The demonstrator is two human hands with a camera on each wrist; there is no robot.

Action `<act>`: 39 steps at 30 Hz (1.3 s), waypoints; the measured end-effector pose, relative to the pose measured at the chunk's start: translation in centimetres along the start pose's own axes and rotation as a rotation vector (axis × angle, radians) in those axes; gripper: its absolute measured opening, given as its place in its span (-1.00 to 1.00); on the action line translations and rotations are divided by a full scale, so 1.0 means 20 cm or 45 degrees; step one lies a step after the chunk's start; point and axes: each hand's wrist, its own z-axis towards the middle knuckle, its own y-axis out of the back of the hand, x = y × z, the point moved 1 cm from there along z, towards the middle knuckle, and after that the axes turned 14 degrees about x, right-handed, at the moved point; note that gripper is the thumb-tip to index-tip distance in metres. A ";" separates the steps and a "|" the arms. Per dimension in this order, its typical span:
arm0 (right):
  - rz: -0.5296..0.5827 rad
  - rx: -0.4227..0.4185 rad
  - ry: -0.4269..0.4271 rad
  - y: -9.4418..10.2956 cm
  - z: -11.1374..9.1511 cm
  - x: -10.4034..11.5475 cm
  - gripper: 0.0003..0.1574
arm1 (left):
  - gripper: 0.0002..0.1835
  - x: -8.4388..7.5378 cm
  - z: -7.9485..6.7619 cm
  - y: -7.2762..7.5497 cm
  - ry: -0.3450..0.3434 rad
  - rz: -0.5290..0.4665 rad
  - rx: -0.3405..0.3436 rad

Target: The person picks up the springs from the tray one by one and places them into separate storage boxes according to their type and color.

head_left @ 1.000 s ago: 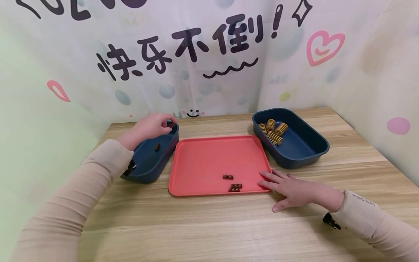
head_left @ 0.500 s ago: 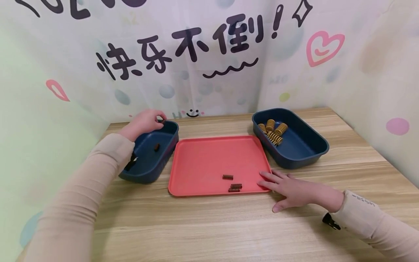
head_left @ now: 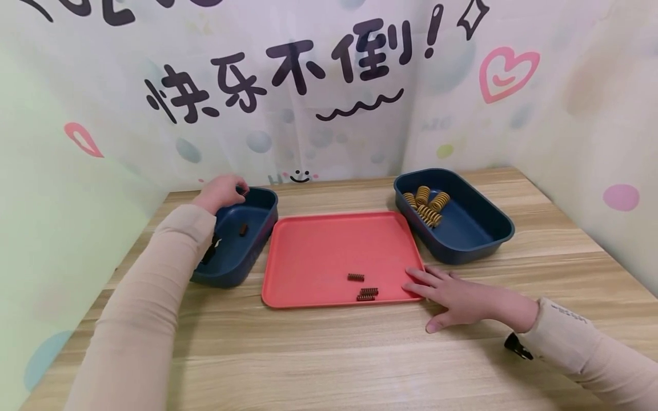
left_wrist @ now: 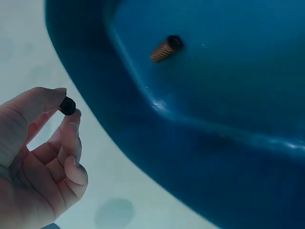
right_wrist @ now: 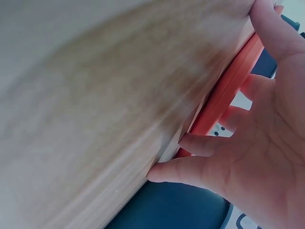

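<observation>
Over the far end of the left blue bin (head_left: 233, 271), my left hand (head_left: 221, 192) pinches a small dark spring (left_wrist: 67, 106) between thumb and fingertips. One more brown spring (left_wrist: 166, 48) lies on that bin's floor. Several dark brown springs (head_left: 356, 277) lie near the front edge of the red tray (head_left: 329, 242), towards its right. My right hand (head_left: 457, 297) rests with fingers spread at the tray's right front corner, some fingertips over the rim and the thumb near the wood. In the right wrist view its fingers hold nothing.
A second blue bin (head_left: 478, 220) stands at the back right, with several larger yellow springs (head_left: 429, 215) heaped in its left end. Behind the wooden table (head_left: 329, 359) hangs a printed curtain (head_left: 329, 142), close to the left bin's far end.
My left hand has moved left along the far end of the left bin, still pinching the spring. The right hand and the springs on the tray stay put.
</observation>
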 end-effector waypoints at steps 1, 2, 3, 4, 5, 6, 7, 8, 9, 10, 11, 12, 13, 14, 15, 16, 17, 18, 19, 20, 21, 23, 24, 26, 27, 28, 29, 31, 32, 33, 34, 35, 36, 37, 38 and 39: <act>0.001 0.002 -0.001 0.00 0.00 0.00 0.09 | -0.77 0.01 0.01 -0.01 0.009 0.008 0.010; 0.002 0.004 -0.002 0.00 0.00 0.00 0.09 | -0.78 0.03 0.01 -0.01 0.017 0.019 0.020; 0.003 0.005 -0.003 0.00 0.00 0.00 0.09 | -0.78 0.04 0.01 -0.02 0.031 0.026 0.035; 0.005 0.007 -0.005 0.00 0.00 0.00 0.09 | -0.78 0.05 0.02 -0.03 0.043 0.028 0.050; 0.006 0.009 -0.006 0.00 0.00 0.00 0.09 | -0.78 0.06 0.02 -0.03 0.058 0.028 0.065; 0.007 0.010 -0.007 0.00 0.00 0.00 0.09 | -0.77 0.07 0.03 -0.04 0.066 0.028 0.077; 0.007 0.010 -0.009 0.00 0.00 0.00 0.09 | -0.76 0.08 0.03 -0.05 0.078 0.029 0.094; 0.006 0.010 -0.009 0.01 0.00 0.00 0.09 | -0.75 0.09 0.03 -0.05 0.089 0.030 0.110; 0.005 0.010 -0.011 0.01 0.00 0.00 0.09 | -0.74 0.10 0.04 -0.06 0.098 0.032 0.126; 0.005 0.011 -0.011 0.01 0.00 0.01 0.09 | -0.74 0.11 0.04 -0.07 0.098 0.039 0.138; 0.005 0.011 -0.012 0.01 0.00 0.01 0.09 | -0.73 0.12 0.04 -0.07 0.096 0.052 0.151; 0.004 0.010 -0.013 0.01 0.00 0.01 0.09 | -0.73 0.12 0.04 -0.08 0.095 0.069 0.166; 0.003 0.010 -0.014 0.01 0.00 0.01 0.09 | -0.74 0.12 0.04 -0.08 0.093 0.089 0.186; 0.004 0.010 -0.012 0.01 0.00 0.01 0.09 | -0.75 0.12 0.04 -0.08 0.079 0.112 0.206; 0.005 0.009 -0.012 0.01 0.00 0.01 0.09 | -0.76 0.13 0.04 -0.09 0.057 0.128 0.227; 0.006 0.009 -0.012 0.01 0.00 0.01 0.09 | -0.77 0.14 0.05 -0.10 0.035 0.140 0.256; 0.006 0.010 -0.012 0.01 0.00 0.01 0.09 | -0.78 0.14 0.05 -0.10 0.013 0.156 0.278; 0.008 0.010 -0.011 0.01 0.00 0.01 0.09 | -0.79 0.15 0.05 -0.11 -0.012 0.171 0.296; 0.007 0.010 -0.010 0.01 0.00 0.02 0.09 | -0.80 0.16 0.06 -0.12 -0.031 0.175 0.318; 0.010 0.011 -0.010 0.01 0.00 0.02 0.08 | -0.81 0.17 0.06 -0.13 -0.047 0.172 0.338; 0.007 0.008 -0.006 0.01 0.00 0.02 0.08 | -0.82 0.18 0.07 -0.14 -0.059 0.164 0.358; 0.006 0.006 -0.002 0.01 0.00 0.01 0.08 | -0.83 0.19 0.08 -0.16 -0.059 0.152 0.387; 0.007 0.006 -0.004 0.01 0.00 0.01 0.08 | -0.83 0.19 0.08 -0.16 -0.060 0.146 0.404; 0.010 0.008 -0.006 0.01 0.00 0.01 0.08 | -0.83 0.20 0.08 -0.18 -0.049 0.117 0.449; 0.011 0.009 -0.008 0.01 0.00 0.01 0.08 | -0.83 0.21 0.09 -0.19 -0.050 0.108 0.468; 0.014 0.013 -0.015 0.01 0.00 0.01 0.08 | -0.83 0.22 0.09 -0.20 -0.045 0.098 0.485; 0.015 0.014 -0.015 0.01 0.00 0.01 0.08 | -0.83 0.22 0.09 -0.21 -0.046 0.096 0.495; 0.009 0.010 -0.008 0.01 0.00 0.01 0.08 | -0.83 0.23 0.10 -0.22 -0.030 0.062 0.525; 0.005 0.006 -0.004 0.01 0.00 0.01 0.08 | -0.83 0.24 0.10 -0.23 -0.029 0.053 0.530; 0.000 0.003 0.002 0.01 0.00 0.01 0.08 | -0.83 0.24 0.10 -0.23 -0.024 0.039 0.537; -0.003 -0.001 0.009 0.01 0.00 0.01 0.08 | -0.83 0.24 0.10 -0.24 -0.020 0.026 0.539; -0.006 -0.005 0.016 0.01 0.00 0.01 0.08 | -0.82 0.25 0.11 -0.24 -0.019 0.016 0.541; -0.010 -0.009 0.023 0.01 0.00 0.01 0.08 | -0.82 0.25 0.11 -0.24 -0.014 0.004 0.546; -0.009 -0.008 0.023 0.01 0.00 0.01 0.09 | -0.82 0.25 0.10 -0.24 -0.018 0.000 0.550; -0.008 -0.008 0.022 0.01 0.00 0.01 0.09 | -0.82 0.25 0.10 -0.24 -0.020 0.001 0.553; -0.009 -0.008 0.022 0.01 0.00 0.01 0.09 | -0.81 0.25 0.10 -0.24 -0.020 0.005 0.557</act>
